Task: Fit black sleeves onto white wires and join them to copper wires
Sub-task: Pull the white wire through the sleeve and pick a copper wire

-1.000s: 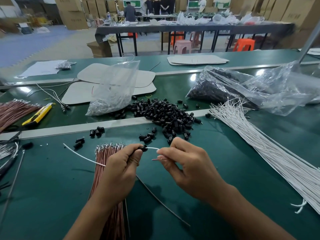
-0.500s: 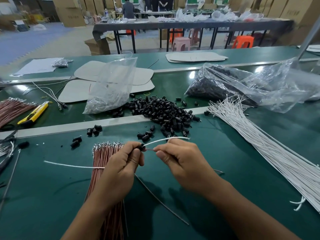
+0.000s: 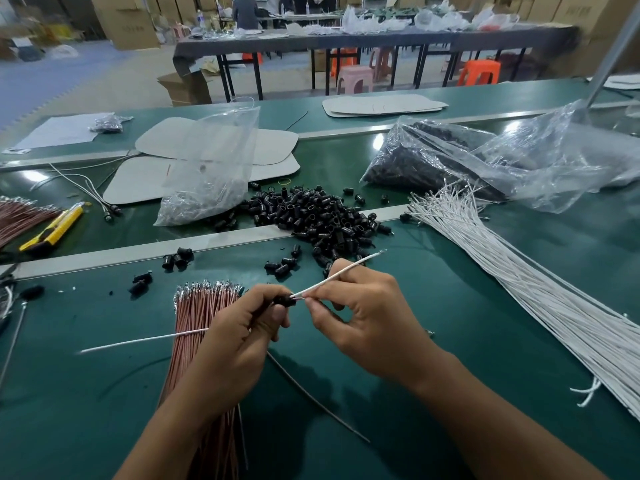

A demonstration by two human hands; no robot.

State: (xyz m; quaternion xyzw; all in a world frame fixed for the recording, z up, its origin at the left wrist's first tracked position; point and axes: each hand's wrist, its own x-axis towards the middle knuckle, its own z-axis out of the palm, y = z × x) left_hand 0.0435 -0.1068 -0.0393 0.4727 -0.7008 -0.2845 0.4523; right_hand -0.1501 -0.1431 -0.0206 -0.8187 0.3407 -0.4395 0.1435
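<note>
Green is the table (image 3: pixel 450 341), and two bare hands are working just above it, seen from the head camera. The left hand (image 3: pixel 235 344) is curling its fingers round a small black sleeve (image 3: pixel 282 301) and gripping it between thumb and fingers. The right hand (image 3: pixel 367 327) is pinching the white wire (image 3: pixel 332 279) right beside the sleeve, with its other fingers curled in. The white wire is sticking out of the sleeve and pointing up and to the right, along the top of the right hand. A white piece (image 3: pixel 138 341) is poking out from the left side of the left hand. I cannot tell if it is the same wire.

Under the left hand a bundle of copper wires (image 3: pixel 204 323) is lying on the table, with its shiny tips pointing away. Behind the hands a pile of black sleeves (image 3: pixel 311 216) is sitting across a grey strip (image 3: pixel 104 256). To the right a big bunch of white wires (image 3: pixel 502 271) is fanning out. A clear bag (image 3: pixel 214 168) is sagging beside the pile, and a yellow knife (image 3: pixel 52 230) is lying far to the left.
</note>
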